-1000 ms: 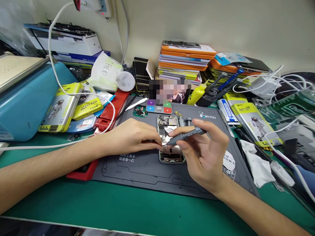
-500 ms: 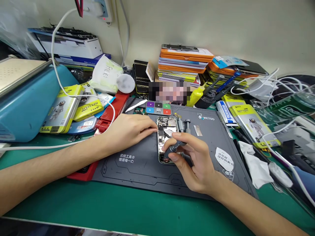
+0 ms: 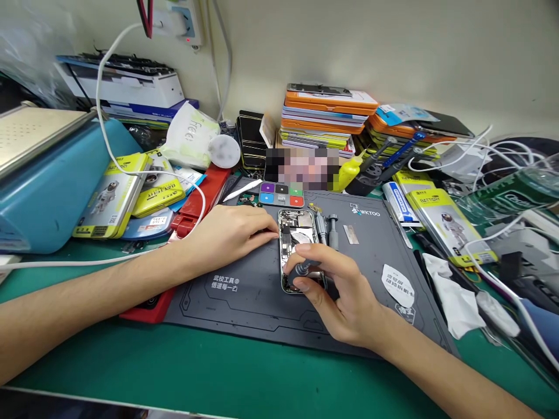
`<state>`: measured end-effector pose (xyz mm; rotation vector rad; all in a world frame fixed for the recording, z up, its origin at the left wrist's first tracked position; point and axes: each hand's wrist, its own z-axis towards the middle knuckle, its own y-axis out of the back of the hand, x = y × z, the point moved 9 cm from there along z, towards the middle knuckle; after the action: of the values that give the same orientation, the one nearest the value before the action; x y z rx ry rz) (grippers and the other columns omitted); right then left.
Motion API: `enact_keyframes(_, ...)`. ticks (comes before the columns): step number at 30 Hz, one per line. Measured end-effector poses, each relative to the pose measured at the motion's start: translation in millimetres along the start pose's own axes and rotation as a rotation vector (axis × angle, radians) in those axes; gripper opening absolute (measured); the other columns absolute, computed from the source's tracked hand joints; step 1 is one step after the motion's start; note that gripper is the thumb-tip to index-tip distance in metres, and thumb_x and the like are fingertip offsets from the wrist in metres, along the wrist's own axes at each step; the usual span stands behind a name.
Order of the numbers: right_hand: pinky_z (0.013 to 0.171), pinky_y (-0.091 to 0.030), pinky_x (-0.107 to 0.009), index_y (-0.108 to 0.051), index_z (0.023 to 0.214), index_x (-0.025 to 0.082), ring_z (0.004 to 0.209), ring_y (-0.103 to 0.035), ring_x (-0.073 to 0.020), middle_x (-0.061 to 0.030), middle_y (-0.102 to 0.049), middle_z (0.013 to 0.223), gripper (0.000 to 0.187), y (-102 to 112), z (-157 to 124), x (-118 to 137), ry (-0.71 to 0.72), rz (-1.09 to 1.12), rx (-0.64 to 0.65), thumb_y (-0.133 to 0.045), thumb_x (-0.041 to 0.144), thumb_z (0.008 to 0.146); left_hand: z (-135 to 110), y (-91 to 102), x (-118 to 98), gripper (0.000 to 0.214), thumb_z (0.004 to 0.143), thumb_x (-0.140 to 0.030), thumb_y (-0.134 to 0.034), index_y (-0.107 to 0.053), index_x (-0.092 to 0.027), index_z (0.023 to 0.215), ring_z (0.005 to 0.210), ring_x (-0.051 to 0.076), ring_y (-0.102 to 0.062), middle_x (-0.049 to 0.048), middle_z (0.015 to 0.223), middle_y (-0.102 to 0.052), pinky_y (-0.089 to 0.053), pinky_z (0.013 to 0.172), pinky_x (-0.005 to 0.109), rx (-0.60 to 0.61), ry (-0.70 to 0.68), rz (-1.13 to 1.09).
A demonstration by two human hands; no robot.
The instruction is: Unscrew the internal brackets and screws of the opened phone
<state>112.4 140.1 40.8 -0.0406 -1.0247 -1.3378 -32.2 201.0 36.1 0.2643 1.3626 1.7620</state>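
An opened phone [image 3: 296, 230] with its insides bare lies on a dark grey repair mat [image 3: 244, 291]. My left hand [image 3: 229, 235] rests flat on the mat at the phone's left edge, fingertips touching its frame, fingers together. My right hand [image 3: 336, 291] is closed on a dark grey screwdriver [image 3: 301, 269], held nearly upright over the phone's lower half. Its tip is hidden behind my fingers.
Two more screwdrivers [image 3: 327, 228] lie on the mat right of the phone. A red tray [image 3: 196, 201] and yellow battery boxes [image 3: 126, 192] sit left, a blue machine [image 3: 48, 174] far left. Stacked orange cases [image 3: 325, 113], cables and white wipes [image 3: 454, 291] crowd the back and right.
My right hand turned the screwdriver from slanting to nearly upright and moved it down over the phone's lower half. My left hand slid slightly up along the phone's left edge.
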Motion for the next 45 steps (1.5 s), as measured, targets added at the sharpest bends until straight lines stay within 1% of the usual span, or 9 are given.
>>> enact_keyframes(3, 0.082, -0.066, -0.037, -0.049, 0.151, 0.024, 0.091, -0.074, -0.0209, -0.0064, -0.074, 0.103, 0.057, 3, 3, 10, 0.105, -0.128, -0.023, -0.070, 0.009, 0.100, -1, -1.5, 2, 0.018, 0.111, -0.028, -0.060, -0.076, -0.021, 0.108, 0.098, 0.019, -0.078, -0.0023, 0.108, -0.083, -0.051, 0.085, 0.029, 0.007, 0.018, -0.021)
enact_keyframes(7, 0.087, -0.067, -0.040, -0.048, 0.154, 0.019, 0.105, -0.074, -0.0247, -0.0130, -0.074, 0.118, 0.065, 2, 5, 15, 0.152, -0.171, 0.018, -0.051, 0.000, 0.093, -2, -2.4, -1, 0.017, 0.111, -0.025, -0.060, -0.076, -0.019, 0.109, 0.096, 0.019, -0.079, -0.0008, 0.108, -0.083, -0.052, 0.085, 0.027, 0.014, -0.009, -0.061)
enact_keyframes(9, 0.092, -0.066, -0.042, -0.046, 0.157, 0.015, 0.113, -0.073, -0.0261, -0.0156, -0.073, 0.124, 0.070, 1, 5, 18, 0.169, -0.157, 0.038, -0.050, 0.001, 0.088, -2, -2.4, -5, 0.015, 0.109, -0.023, -0.062, -0.076, -0.018, 0.107, 0.094, 0.018, -0.078, 0.0002, 0.106, -0.083, -0.051, 0.083, 0.026, 0.027, -0.032, -0.103)
enact_keyframes(18, 0.110, -0.059, -0.037, -0.045, 0.157, 0.012, 0.134, -0.063, -0.0219, -0.0175, -0.066, 0.141, 0.068, 6, 3, 18, 0.153, -0.131, -0.013, -0.057, -0.001, 0.092, 2, -7.2, -12, 0.012, 0.106, -0.022, -0.069, -0.077, -0.015, 0.103, 0.087, 0.014, -0.077, 0.0028, 0.100, -0.083, -0.051, 0.078, 0.019, 0.183, -0.032, -0.452)
enact_keyframes(23, 0.103, -0.063, -0.039, -0.044, 0.158, 0.015, 0.123, -0.070, -0.0220, -0.0145, -0.071, 0.131, 0.072, 5, 4, 17, 0.160, -0.094, -0.008, -0.048, -0.005, 0.089, 2, -13.7, -14, 0.013, 0.105, -0.024, -0.071, -0.080, -0.017, 0.100, 0.084, 0.014, -0.076, 0.0023, 0.096, -0.083, -0.049, 0.075, 0.020, 0.243, -0.064, -0.528)
enact_keyframes(25, 0.096, -0.065, -0.041, -0.043, 0.159, 0.017, 0.117, -0.072, -0.0236, -0.0135, -0.073, 0.126, 0.069, 3, 4, 16, 0.149, -0.084, 0.006, -0.052, -0.001, 0.092, 2, -16.0, -15, 0.013, 0.105, -0.026, -0.071, -0.081, -0.018, 0.099, 0.085, 0.015, -0.077, 0.0024, 0.096, -0.083, -0.049, 0.074, 0.020, 0.266, -0.072, -0.527)
enact_keyframes(29, 0.079, -0.067, -0.033, -0.041, 0.160, 0.026, 0.095, -0.074, -0.0192, -0.0079, -0.074, 0.114, 0.070, 4, 2, 9, 0.054, -0.074, -0.034, -0.063, 0.001, 0.098, 1, -17.4, -18, 0.012, 0.104, -0.027, -0.074, -0.083, -0.020, 0.100, 0.090, 0.017, -0.078, 0.0025, 0.098, -0.084, -0.050, 0.079, 0.021, 0.298, -0.090, -0.550)
enact_keyframes(34, 0.074, -0.069, -0.031, -0.038, 0.161, 0.030, 0.098, -0.072, -0.0179, -0.0079, -0.067, 0.115, 0.069, 11, 0, 3, -0.026, 0.070, -0.128, -0.056, 0.000, 0.102, 0, -18.0, -21, 0.010, 0.103, -0.025, -0.075, -0.085, -0.024, 0.104, 0.097, 0.018, -0.078, 0.0012, 0.102, -0.085, -0.052, 0.089, 0.021, 0.341, -0.089, -0.594)
enact_keyframes(45, 0.079, -0.070, -0.030, -0.033, 0.163, 0.025, 0.116, -0.074, -0.0191, -0.0118, -0.068, 0.124, 0.078, 12, -3, 7, 0.056, 0.005, -0.139, -0.060, -0.007, 0.098, -2, -21.7, -21, 0.013, 0.104, -0.028, -0.073, -0.086, -0.028, 0.108, 0.098, 0.018, -0.078, 0.0010, 0.104, -0.085, -0.052, 0.088, 0.024, 0.371, -0.114, -0.624)
